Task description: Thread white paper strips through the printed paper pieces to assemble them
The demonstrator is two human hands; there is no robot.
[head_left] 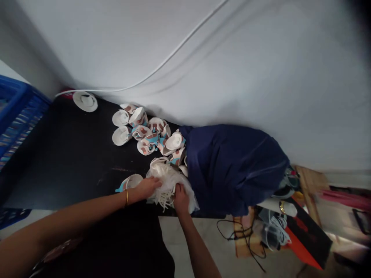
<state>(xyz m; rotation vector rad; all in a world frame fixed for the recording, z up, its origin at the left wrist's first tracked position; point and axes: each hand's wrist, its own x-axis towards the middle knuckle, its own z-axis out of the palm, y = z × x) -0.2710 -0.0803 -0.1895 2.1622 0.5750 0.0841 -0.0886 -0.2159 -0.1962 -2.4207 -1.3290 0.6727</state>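
I judge it partway: cup-shaped pieces (pixel 142 132) lie out mid-frame, white strips (pixel 164 199) not clear of the plastic bag (pixel 181 178), lower centre, left hand (pixel 145 188) and right hand (pixel 181 200) touching it, both finger grips unclear

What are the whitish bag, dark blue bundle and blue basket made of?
Whitish bag: probably thin plastic, slightly shiny; it's crinkled and translucent.
Dark blue bundle: likely cloth, matte, with soft folds.
Blue basket: seemingly plastic, smooth, with a stiff slotted wall.

Bag (pixel 169 174) translucent white; pieces (pixel 141 132) whitish, brown-blotched, blue-edged; cloth (pixel 232 166) plain navy; tabletop (pixel 72 162) black; basket (pixel 24 116) blue.
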